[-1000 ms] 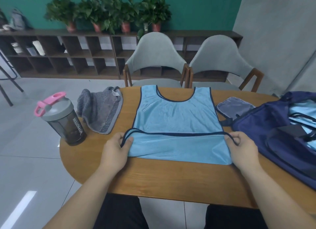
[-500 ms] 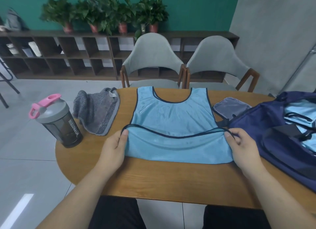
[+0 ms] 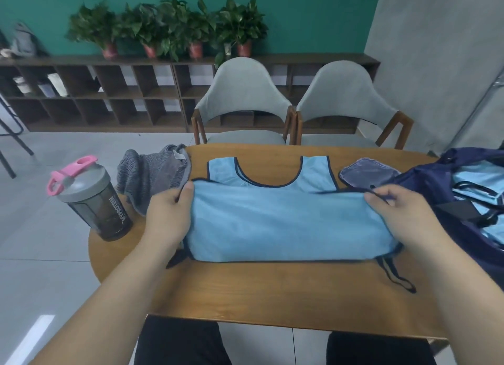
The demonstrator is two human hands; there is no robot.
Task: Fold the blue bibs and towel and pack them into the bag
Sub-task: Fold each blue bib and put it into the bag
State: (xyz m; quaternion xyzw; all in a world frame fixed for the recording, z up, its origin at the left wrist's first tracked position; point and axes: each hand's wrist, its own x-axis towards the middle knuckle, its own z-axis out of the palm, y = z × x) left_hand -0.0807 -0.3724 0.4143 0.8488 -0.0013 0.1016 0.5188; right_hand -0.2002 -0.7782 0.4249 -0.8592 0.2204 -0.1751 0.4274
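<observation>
A light blue bib [image 3: 283,222] with dark trim lies on the wooden table [image 3: 272,291], its lower half lifted and doubled over toward the neckline. My left hand [image 3: 169,214] pinches the folded edge at the left corner. At the right corner my right hand [image 3: 406,214] pinches the same edge. A grey towel [image 3: 152,179] lies crumpled at the table's far left. The navy bag [image 3: 463,201] stands open on the right, with light blue fabric [image 3: 480,182] inside.
A dark shaker bottle [image 3: 95,201] with a pink lid stands at the table's left edge. A small purple-grey pouch [image 3: 368,176] lies between bib and bag. Two grey chairs [image 3: 242,102] face the table's far side; shelves with potted plants line the wall.
Both hands have carried the bib's lower edge up and away from me, so the fold now reaches near the neckline. Loose straps now trail at the near corners.
</observation>
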